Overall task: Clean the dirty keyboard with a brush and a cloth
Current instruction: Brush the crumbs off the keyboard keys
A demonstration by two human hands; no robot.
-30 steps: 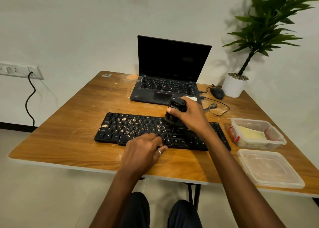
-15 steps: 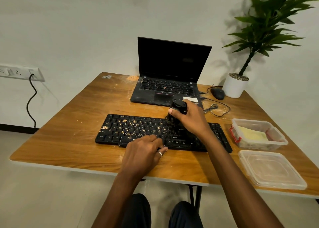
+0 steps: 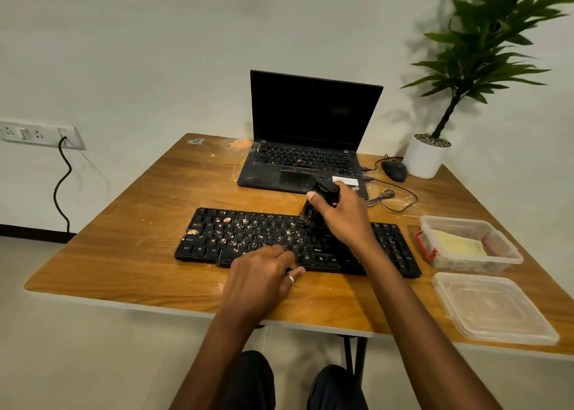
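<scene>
While relaxed on the keyboard [image 3: 242,235], left hand [image 3: 261,282]; right hand [image 3: 344,217] tight around brush [image 3: 310,213]; laptop [image 3: 304,161] behind, container [image 3: 466,262] alongside.

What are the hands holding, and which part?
The right hand grips a small black round brush by its upper handle. The left hand just rests on the dirty black keyboard.
</scene>
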